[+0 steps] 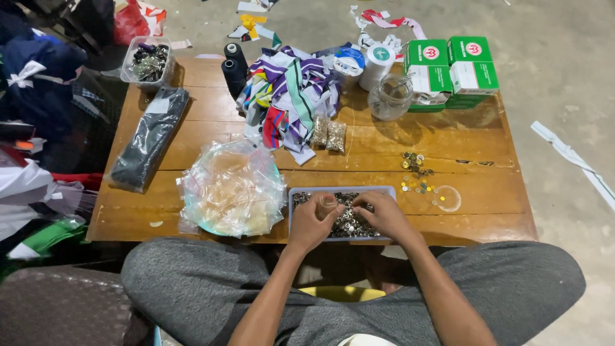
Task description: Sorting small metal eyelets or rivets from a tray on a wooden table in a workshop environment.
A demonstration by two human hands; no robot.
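A shallow grey tray [339, 190] full of small metal snap buttons [346, 221] sits at the near edge of a low wooden table [359, 144]. My left hand [312, 222] rests on the tray's left half and holds a small clear plastic bag or cup [327, 204] upright between thumb and fingers. With its fingertips bent down into the buttons, my right hand [382, 214] lies over the tray's right half; whether it pinches any is hidden.
A heap of clear plastic bags [232, 189] lies left of the tray. Loose buttons [418, 174] and a clear lid [448, 198] are at the right. Farther back: fabric strips [291, 93], black thread cones [234, 67], a glass jar [390, 97], green boxes [451, 70].
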